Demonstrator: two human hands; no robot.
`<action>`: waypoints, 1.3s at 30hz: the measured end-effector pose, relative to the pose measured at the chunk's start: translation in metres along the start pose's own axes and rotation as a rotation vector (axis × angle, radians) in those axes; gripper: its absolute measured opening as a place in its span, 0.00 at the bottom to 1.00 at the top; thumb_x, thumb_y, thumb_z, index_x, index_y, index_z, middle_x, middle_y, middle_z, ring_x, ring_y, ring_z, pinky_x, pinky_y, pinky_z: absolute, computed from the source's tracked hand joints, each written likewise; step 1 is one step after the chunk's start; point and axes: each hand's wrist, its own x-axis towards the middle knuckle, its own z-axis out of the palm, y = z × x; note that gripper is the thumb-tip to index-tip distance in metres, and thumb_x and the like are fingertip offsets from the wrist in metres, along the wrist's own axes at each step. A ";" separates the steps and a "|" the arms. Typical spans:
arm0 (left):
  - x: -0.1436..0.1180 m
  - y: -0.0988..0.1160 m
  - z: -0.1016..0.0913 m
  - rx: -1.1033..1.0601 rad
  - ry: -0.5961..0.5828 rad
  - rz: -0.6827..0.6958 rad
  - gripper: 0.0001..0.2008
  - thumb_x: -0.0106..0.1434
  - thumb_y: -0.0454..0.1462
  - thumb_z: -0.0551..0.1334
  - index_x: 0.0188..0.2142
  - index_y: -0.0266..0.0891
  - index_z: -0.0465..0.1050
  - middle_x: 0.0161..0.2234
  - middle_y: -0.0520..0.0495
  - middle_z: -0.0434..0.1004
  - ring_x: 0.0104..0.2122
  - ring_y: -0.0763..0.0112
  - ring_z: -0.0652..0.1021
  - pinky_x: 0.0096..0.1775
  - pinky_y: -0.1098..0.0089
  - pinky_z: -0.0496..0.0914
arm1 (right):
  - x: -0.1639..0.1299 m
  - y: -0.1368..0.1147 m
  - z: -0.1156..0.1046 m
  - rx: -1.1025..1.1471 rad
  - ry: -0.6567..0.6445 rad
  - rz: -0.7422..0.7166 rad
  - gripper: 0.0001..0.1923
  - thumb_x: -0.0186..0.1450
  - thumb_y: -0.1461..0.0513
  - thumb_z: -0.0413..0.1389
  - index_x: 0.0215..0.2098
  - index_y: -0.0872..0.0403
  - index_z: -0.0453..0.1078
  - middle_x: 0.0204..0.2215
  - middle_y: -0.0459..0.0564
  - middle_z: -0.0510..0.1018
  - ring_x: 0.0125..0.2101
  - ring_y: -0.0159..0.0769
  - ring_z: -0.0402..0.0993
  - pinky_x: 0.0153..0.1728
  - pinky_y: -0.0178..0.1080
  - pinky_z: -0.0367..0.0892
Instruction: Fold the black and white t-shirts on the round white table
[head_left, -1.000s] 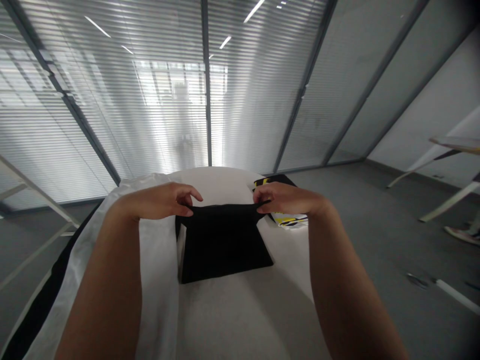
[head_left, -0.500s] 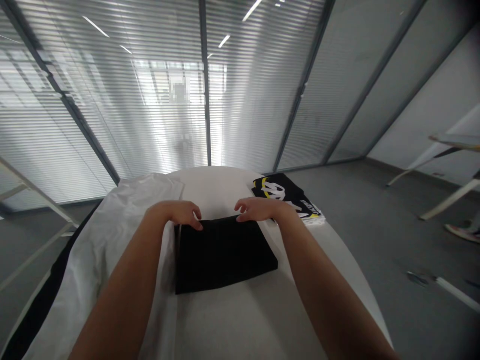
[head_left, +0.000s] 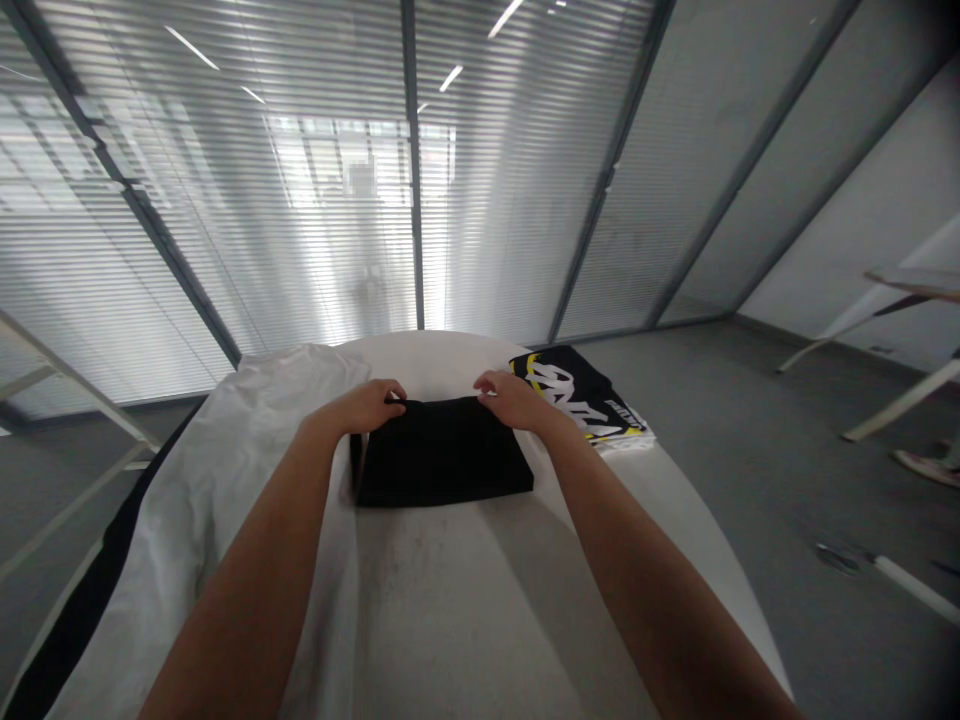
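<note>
A folded black garment (head_left: 446, 455) is in front of me over the white table, its far edge lifted toward my fingers. My left hand (head_left: 375, 405) pinches the far left corner between thumb and fingers. At the far right corner, my right hand (head_left: 511, 398) grips the same edge in a similar pinch. The exact kind of garment cannot be made out from its plain dark surface. Just beyond my right hand lies a stack of folded black clothes (head_left: 574, 390) with white and yellow print on top.
White fabric (head_left: 202, 490) is spread over the left side of the round-ended white table (head_left: 450, 620), with black cloth (head_left: 97, 590) hanging beyond it. Blinds (head_left: 315, 220) behind glass line the far side. Pale furniture legs (head_left: 900, 400) and a person's shoe (head_left: 926, 463) are at the right.
The black garment's near edge has moved away from me and its far edge has risen. My hands have shifted slightly farther away and closed on its two far corners.
</note>
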 end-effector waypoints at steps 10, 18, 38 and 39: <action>0.017 0.044 0.058 0.233 0.309 -0.006 0.28 0.71 0.48 0.43 0.65 0.39 0.57 0.62 0.37 0.63 0.61 0.54 0.64 0.58 0.55 0.59 | -0.004 -0.036 0.058 -0.186 -0.093 0.039 0.31 0.73 0.48 0.35 0.69 0.50 0.49 0.69 0.55 0.50 0.68 0.52 0.42 0.63 0.62 0.36; 0.018 0.000 0.078 0.238 0.142 -0.165 0.33 0.69 0.57 0.38 0.67 0.49 0.52 0.69 0.42 0.50 0.67 0.50 0.52 0.62 0.46 0.48 | 0.000 -0.015 0.060 -0.135 -0.182 0.143 0.31 0.72 0.47 0.31 0.70 0.47 0.47 0.70 0.50 0.48 0.67 0.52 0.43 0.60 0.68 0.41; 0.015 0.032 0.056 0.383 0.119 -0.174 0.27 0.66 0.54 0.48 0.50 0.41 0.73 0.52 0.34 0.72 0.52 0.45 0.71 0.52 0.41 0.60 | -0.003 -0.024 0.026 -0.263 -0.198 0.152 0.29 0.67 0.44 0.46 0.55 0.54 0.68 0.56 0.62 0.70 0.54 0.54 0.68 0.52 0.56 0.62; 0.015 0.031 0.056 0.367 0.120 -0.154 0.27 0.66 0.54 0.48 0.50 0.41 0.74 0.52 0.34 0.72 0.52 0.45 0.71 0.51 0.43 0.62 | -0.003 -0.024 0.022 -0.258 -0.221 0.141 0.29 0.66 0.44 0.47 0.54 0.54 0.69 0.54 0.63 0.72 0.53 0.54 0.69 0.49 0.53 0.64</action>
